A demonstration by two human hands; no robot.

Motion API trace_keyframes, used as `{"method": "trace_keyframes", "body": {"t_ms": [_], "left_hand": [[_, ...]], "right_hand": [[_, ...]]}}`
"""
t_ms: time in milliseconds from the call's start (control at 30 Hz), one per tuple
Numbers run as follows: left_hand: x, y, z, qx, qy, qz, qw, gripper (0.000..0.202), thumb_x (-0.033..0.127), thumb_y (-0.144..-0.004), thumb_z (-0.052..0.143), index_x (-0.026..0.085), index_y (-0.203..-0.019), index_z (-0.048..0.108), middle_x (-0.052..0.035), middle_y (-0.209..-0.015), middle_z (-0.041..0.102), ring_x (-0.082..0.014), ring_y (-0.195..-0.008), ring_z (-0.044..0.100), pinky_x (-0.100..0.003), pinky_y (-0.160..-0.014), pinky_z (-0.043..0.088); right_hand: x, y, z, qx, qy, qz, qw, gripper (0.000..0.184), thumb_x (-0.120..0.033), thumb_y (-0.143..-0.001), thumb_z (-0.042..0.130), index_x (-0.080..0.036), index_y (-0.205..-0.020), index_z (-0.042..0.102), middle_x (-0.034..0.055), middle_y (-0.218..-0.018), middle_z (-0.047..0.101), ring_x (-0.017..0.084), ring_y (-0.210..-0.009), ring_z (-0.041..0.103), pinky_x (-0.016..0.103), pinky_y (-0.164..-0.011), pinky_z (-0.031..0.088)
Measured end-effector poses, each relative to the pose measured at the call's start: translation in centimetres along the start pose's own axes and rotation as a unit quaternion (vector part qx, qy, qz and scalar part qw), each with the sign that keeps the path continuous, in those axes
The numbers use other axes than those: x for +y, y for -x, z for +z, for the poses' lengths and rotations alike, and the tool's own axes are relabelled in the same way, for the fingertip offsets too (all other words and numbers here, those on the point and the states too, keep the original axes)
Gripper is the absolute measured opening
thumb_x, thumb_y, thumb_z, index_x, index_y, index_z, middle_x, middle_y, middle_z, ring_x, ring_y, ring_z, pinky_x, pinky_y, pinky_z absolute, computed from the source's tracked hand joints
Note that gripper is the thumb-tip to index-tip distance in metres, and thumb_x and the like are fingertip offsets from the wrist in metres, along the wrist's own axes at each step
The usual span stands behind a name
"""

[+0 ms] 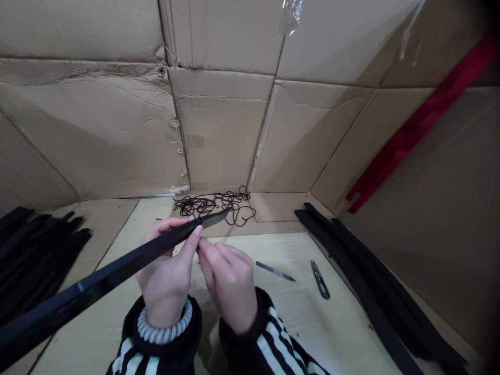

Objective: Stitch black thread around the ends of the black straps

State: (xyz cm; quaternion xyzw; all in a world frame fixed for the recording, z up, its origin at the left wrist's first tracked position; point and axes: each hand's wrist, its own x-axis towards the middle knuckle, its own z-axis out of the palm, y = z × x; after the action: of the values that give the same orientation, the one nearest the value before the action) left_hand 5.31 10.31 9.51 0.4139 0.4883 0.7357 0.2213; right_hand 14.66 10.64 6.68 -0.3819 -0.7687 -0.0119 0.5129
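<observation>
- A long black strip [117, 272] is gripped near its pointed end by the left hand [167, 276] and held slanting above the cardboard-covered table [304, 323];
- The right hand [230, 281] is curled shut just under that tip, touching the left fingers; what it pinches cannot be told;
- A tangle of black cord [219, 204] lies behind; thread snips [320, 280] and a metal blade [275, 271] are seen at right.

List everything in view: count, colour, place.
held strip: one, black, in left hand
left strips: several, black, table's left edge
right strips: several, black, along right wall
cord: one tangle, black, table's back
snips: one, dark, right of hands
blade: one, grey, beside snips
red strip: one, red, right wall
cardboard: several, brown, walls
table: one, pale yellow
hair tie: one, white, left wrist
left hand: one, grips held strip
right hand: one, at strip's tip, grip unclear
</observation>
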Motion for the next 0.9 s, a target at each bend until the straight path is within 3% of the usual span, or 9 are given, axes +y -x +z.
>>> {"method": "trace_keyframes", "body": {"t_ms": [67, 167, 267, 333, 433, 533, 700, 900], "left_hand": [[-0.3, 0.1, 0.1, -0.033, -0.010, -0.006, 0.999, 0.023, 0.025, -0.072, 0.080, 0.023, -0.088, 0.064, 0.0010, -0.094, 0.068, -0.0186, -0.095, 0.066, -0.033, -0.094, 0.051], [-0.4, -0.1, -0.1, -0.088, -0.027, -0.037, 0.995, 0.027, 0.028, -0.071, 0.081, 0.022, -0.092, 0.065, -0.0014, -0.097, 0.068, -0.0205, -0.095, 0.065, -0.035, -0.094, 0.051], [-0.5, -0.5, -0.5, -0.117, -0.033, -0.075, 0.990, 0.034, 0.030, -0.069, 0.082, 0.019, -0.095, 0.065, -0.0033, -0.096, 0.069, -0.0204, -0.090, 0.067, -0.033, -0.087, 0.055], [-0.5, -0.8, -0.7, -0.133, -0.013, -0.105, 0.985, 0.042, 0.030, -0.066, 0.084, 0.017, -0.101, 0.064, -0.0030, -0.089, 0.070, -0.0192, -0.084, 0.068, -0.030, -0.079, 0.057], [-0.6, -1.0, -0.8, -0.152, 0.033, -0.124, 0.980, 0.057, 0.027, -0.065, 0.085, 0.017, -0.113, 0.057, -0.0005, -0.080, 0.071, -0.0168, -0.078, 0.070, -0.025, -0.072, 0.057], [-0.6, -1.0, -1.0, -0.176, 0.041, -0.128, 0.975, 0.063, 0.025, -0.068, 0.084, 0.019, -0.121, 0.050, -0.0013, -0.081, 0.073, -0.0172, -0.081, 0.071, -0.025, -0.074, 0.057], [-0.2, -1.2, -1.6, -0.213, 0.001, -0.119, 0.970, 0.070, 0.025, -0.068, 0.082, 0.022, -0.129, 0.046, -0.0001, -0.085, 0.072, -0.0181, -0.087, 0.070, -0.027, -0.077, 0.056], [-0.3, -1.3, -1.6, -0.231, -0.021, -0.089, 0.969, 0.060, 0.025, -0.072, 0.079, 0.020, -0.123, 0.048, 0.0012, -0.084, 0.069, -0.0173, -0.086, 0.069, -0.027, -0.080, 0.054]], "right_hand": [[1.1, 0.0, -0.5, 0.023, 0.080, -0.053, 0.995, 0.026, -0.010, -0.094, 0.049, -0.008, -0.113, 0.067, 0.0088, -0.072, 0.070, 0.017, -0.062, 0.060, 0.030, -0.062, 0.044], [2.5, -0.2, -1.0, 0.014, 0.121, -0.069, 0.990, 0.033, -0.013, -0.095, 0.051, -0.006, -0.126, 0.061, 0.0072, -0.070, 0.070, 0.017, -0.060, 0.059, 0.030, -0.060, 0.043], [3.2, -0.7, -1.5, -0.005, 0.119, -0.075, 0.990, 0.027, -0.015, -0.095, 0.052, -0.011, -0.116, 0.068, 0.0049, -0.068, 0.070, 0.016, -0.058, 0.060, 0.029, -0.057, 0.042], [3.2, -1.0, -2.0, -0.016, 0.074, -0.056, 0.996, 0.023, -0.018, -0.095, 0.052, -0.014, -0.106, 0.072, 0.0052, -0.076, 0.074, 0.015, -0.062, 0.064, 0.027, -0.060, 0.045], [2.9, -1.4, -2.9, -0.053, -0.064, 0.031, 0.996, 0.019, -0.021, -0.095, 0.053, -0.017, -0.097, 0.072, 0.0050, -0.087, 0.077, 0.015, -0.072, 0.069, 0.024, -0.067, 0.049], [2.8, -1.8, -3.6, -0.083, -0.153, 0.113, 0.978, 0.016, -0.020, -0.093, 0.055, -0.017, -0.090, 0.070, 0.0029, -0.082, 0.075, 0.013, -0.069, 0.067, 0.023, -0.065, 0.048], [3.1, -1.9, -3.9, -0.116, -0.173, 0.135, 0.969, 0.015, -0.021, -0.091, 0.058, -0.017, -0.081, 0.068, -0.0007, -0.070, 0.070, 0.010, -0.059, 0.060, 0.022, -0.060, 0.043], [2.8, -1.7, -4.0, -0.125, -0.110, 0.113, 0.980, 0.017, -0.025, -0.091, 0.060, -0.017, -0.078, 0.069, 0.0002, -0.067, 0.069, 0.011, -0.056, 0.057, 0.023, -0.058, 0.040]]}}
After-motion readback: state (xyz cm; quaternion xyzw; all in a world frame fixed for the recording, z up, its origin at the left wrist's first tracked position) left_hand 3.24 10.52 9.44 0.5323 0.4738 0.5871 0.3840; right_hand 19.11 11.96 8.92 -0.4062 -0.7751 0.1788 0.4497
